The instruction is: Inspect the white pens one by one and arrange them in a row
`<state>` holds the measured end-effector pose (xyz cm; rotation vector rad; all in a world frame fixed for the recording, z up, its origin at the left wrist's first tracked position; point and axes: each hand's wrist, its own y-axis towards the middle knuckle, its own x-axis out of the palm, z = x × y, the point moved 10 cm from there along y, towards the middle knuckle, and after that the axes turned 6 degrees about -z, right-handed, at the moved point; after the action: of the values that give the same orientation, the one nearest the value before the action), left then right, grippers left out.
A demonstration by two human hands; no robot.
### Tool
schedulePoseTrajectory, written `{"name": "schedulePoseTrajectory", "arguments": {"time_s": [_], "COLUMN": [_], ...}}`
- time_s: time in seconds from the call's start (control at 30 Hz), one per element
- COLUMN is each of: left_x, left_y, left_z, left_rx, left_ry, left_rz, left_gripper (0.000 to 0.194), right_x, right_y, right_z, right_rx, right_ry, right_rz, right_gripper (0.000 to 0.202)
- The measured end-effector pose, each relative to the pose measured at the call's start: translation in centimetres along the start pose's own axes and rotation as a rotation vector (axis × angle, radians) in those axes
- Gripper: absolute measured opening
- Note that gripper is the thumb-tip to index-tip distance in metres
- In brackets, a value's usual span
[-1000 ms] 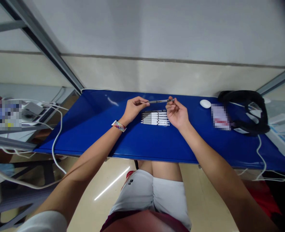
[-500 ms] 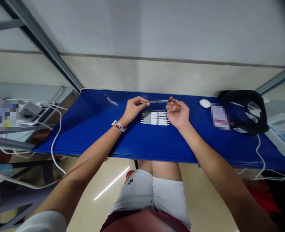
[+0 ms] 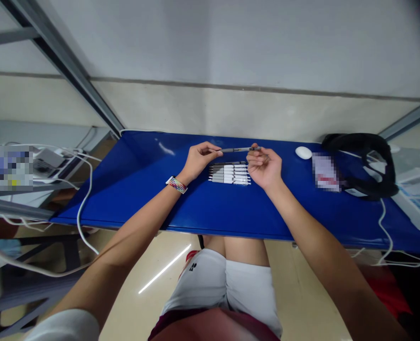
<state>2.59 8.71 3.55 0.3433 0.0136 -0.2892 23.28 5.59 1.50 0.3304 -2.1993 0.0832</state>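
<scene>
A slim pen (image 3: 236,150) with a grey grip and a clear barrel is held level above the blue table. My left hand (image 3: 201,160) pinches its left end between thumb and fingers. At the other end, my right hand (image 3: 265,165) grips the pen with its fingertips, the remaining fingers curled. Just below, several white and grey pens (image 3: 229,173) lie side by side in a row on the table, tips to the left. My right fingers are close to the right ends of that row.
The blue table (image 3: 135,189) reaches back to a wall. A white oval object (image 3: 304,152), a blurred packet (image 3: 325,173) and a black headset-like strap (image 3: 369,189) lie at right. White cables (image 3: 85,203) hang at the left edge, beside a metal frame (image 3: 71,71).
Both hands keep their hold on the pen, with only slight shifts. The right hand's fingers have moved a little along the pen's right end. The row of pens stays put.
</scene>
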Motion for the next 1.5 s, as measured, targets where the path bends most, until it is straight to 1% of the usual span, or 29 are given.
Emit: {"name": "schedulePoseTrajectory", "arguments": {"time_s": [0.2, 0.37, 0.53, 0.63, 0.7, 0.73, 0.83, 0.87, 0.93, 1.03, 1.13, 1.2, 1.33, 1.5], "left_x": [0.1, 0.1, 0.5, 0.0, -0.4, -0.6, -1.0, -1.1, -1.0, -0.7, -0.4, 0.0, 0.5, 0.6], "left_y": [0.0, 0.0, -0.1, -0.1, -0.1, 0.0, 0.1, 0.2, 0.2, 0.2, 0.1, 0.1, 0.2, 0.2], "left_z": [0.2, 0.2, 0.6, 0.8, 0.8, 0.8, 0.6, 0.5, 0.3, 0.0, 0.3, 0.4, 0.1, -0.8], "left_rx": [0.000, -0.003, 0.003, 0.018, 0.025, 0.028, 0.042, 0.051, 0.069, 0.085, 0.101, 0.104, 0.086, 0.068], "left_ry": [-0.023, -0.015, -0.015, -0.025, -0.009, 0.008, 0.073, 0.101, 0.179, 0.363, 0.560, 0.653, 0.733, 0.807], "left_rz": [0.004, -0.007, -0.023, 0.004, 0.019, 0.022, 0.021, 0.016, -0.011, -0.060, -0.095, -0.141, -0.218, -0.252], "left_gripper": [0.029, 0.031, 0.027, 0.027, 0.027, 0.027, 0.026, 0.025, 0.021, 0.019, 0.019, 0.017, 0.018, 0.019], "right_x": [0.2, 0.4, 0.3, 0.2, -0.2, -0.4, -0.2, 0.2, 0.8, 0.9, 0.3, -0.1, -0.4, -0.4], "right_y": [-0.4, -0.1, -0.1, 0.0, 0.1, 0.1, -0.6, -0.8, -1.1, -0.9, -0.3, 0.0, 0.1, 0.0], "right_z": [-0.1, -0.2, -1.2, -1.6, -2.0, -2.5, -4.7, -5.2, -5.4, -4.8, -3.8, -3.2, -2.8, -2.9], "right_rx": [0.020, 0.008, -0.009, -0.034, -0.079, -0.128, -0.369, -0.436, -0.509, -0.518, -0.461, -0.404, -0.334, -0.310], "right_ry": [0.035, 0.051, -0.090, -0.176, -0.324, -0.434, -0.841, -0.970, -1.202, -1.492, -1.718, -1.815, -1.879, -1.897], "right_rz": [0.022, -0.016, -0.004, 0.021, 0.064, 0.093, 0.165, 0.162, 0.129, 0.088, 0.056, 0.052, 0.065, 0.089], "right_gripper": [0.017, 0.015, 0.014, 0.026, 0.029, 0.027, 0.015, 0.012, 0.012, 0.016, 0.022, 0.027, 0.039, 0.039]}}
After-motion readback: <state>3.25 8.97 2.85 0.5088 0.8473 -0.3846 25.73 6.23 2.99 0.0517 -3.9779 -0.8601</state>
